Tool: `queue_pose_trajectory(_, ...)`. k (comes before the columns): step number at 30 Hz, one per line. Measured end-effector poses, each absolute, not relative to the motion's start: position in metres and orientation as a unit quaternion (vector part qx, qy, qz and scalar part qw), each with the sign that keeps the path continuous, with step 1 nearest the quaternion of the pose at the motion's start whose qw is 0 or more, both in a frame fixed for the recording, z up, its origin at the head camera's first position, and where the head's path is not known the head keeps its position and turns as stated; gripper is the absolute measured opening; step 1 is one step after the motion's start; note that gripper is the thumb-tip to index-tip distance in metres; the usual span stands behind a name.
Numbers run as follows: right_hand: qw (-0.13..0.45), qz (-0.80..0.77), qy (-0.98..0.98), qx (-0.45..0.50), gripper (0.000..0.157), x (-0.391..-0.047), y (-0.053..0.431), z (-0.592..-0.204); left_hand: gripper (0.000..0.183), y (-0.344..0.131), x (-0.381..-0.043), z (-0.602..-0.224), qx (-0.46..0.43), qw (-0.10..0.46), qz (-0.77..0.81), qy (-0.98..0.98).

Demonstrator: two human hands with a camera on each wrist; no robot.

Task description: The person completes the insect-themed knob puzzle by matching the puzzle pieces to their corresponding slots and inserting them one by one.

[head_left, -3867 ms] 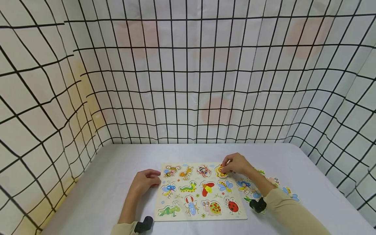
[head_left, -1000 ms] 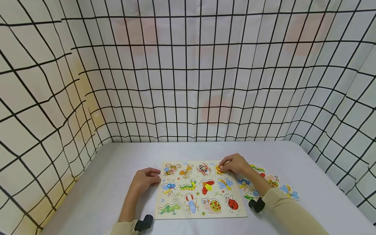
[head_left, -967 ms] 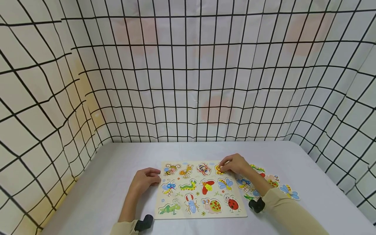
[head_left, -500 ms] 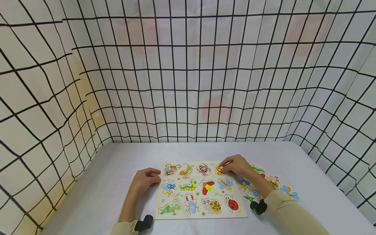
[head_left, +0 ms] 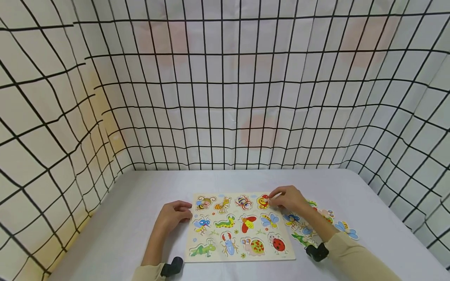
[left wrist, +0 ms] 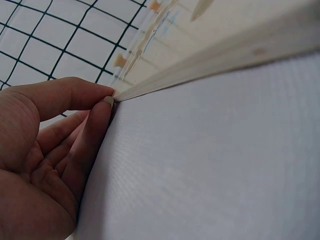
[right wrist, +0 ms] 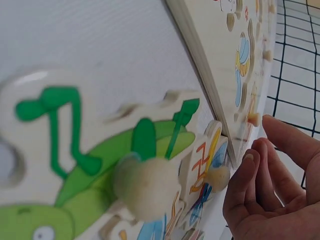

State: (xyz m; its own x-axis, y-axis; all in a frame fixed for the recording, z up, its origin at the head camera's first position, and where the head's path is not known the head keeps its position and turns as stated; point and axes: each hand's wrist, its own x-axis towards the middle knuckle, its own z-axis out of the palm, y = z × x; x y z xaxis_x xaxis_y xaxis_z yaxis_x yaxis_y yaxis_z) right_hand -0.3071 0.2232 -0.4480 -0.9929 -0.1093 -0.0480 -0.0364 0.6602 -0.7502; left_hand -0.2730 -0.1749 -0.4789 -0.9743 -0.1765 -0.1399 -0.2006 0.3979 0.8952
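A wooden peg puzzle board (head_left: 211,257) printed with insects lies flat on the table. At its top right corner a red-and-yellow insect piece (head_left: 262,202) sits in its recess. My right hand (head_left: 290,199) is just right of that piece, fingertips at its edge. In the right wrist view the fingers (right wrist: 287,137) are bent and hold nothing, close to a wooden knob (right wrist: 254,119). With relaxed fingers, my left hand (head_left: 172,214) rests against the board's left edge. Its fingertips (left wrist: 108,101) meet at the board's corner in the left wrist view.
Several loose knobbed pieces lie right of the board, partly under my right forearm. Among them are a green grasshopper (right wrist: 165,131), a blue mosquito (head_left: 291,220) and a winged bee (head_left: 346,229). Black grid netting (head_left: 225,105) over white cloth surrounds the table (head_left: 147,187).
Earlier my right fingers held the red-and-yellow piece over the top right recess. Now they have let it go and moved slightly right. My left hand has stayed in place.
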Motion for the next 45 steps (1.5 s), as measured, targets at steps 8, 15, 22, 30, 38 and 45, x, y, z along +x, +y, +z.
queue_pose_trajectory(8, 0.052, -0.397, 0.915, -0.052, 0.022, -0.300, 0.234, -0.445, 0.025, -0.178, -0.275, -0.481, -0.111, 0.013, 0.532, 0.839)
queue_pose_trajectory(15, 0.062, -0.394, 0.916, -0.046, 0.023, -0.296, 0.241, -0.445, 0.025, -0.178, -0.274, -0.478, -0.104, 0.016, 0.530, 0.841)
queue_pose_trajectory(22, 0.072, -0.386, 0.919, -0.034, 0.024, -0.294, 0.247, -0.447, 0.025, -0.177, -0.273, -0.476, -0.107, 0.019, 0.524, 0.845)
queue_pose_trajectory(30, 0.078, -0.392, 0.916, -0.041, 0.024, -0.286, 0.255, -0.445, 0.025, -0.177, -0.274, -0.478, -0.106, 0.017, 0.521, 0.847)
queue_pose_trajectory(38, 0.099, -0.382, 0.918, -0.029, 0.025, -0.283, 0.263, -0.446, 0.025, -0.178, -0.274, -0.478, -0.105, 0.017, 0.524, 0.845)
queue_pose_trajectory(45, 0.116, -0.388, 0.914, -0.040, 0.027, -0.277, 0.269, -0.443, 0.025, -0.178, -0.275, -0.479, -0.107, 0.019, 0.521, 0.847)
